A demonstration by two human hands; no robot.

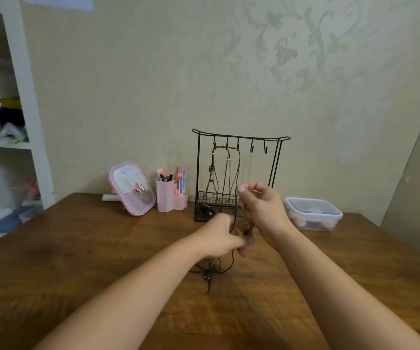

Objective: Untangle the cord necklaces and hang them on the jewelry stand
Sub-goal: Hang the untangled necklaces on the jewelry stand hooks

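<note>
Both forearms reach in over the wooden table [77, 248]. Dark cord tangle [211, 270] trails on the tabletop, upper strands lifted between the hands. Left hand [219, 238] pinches the cord low; right hand [262, 208] pinches a strand higher, hands close together. Just beyond, jewelry stand [239, 173] w/ brown necklaces [226, 173] hung on approx. three hooks, two hooks bare. Looks partway done; dark cords left to untangle.
</note>
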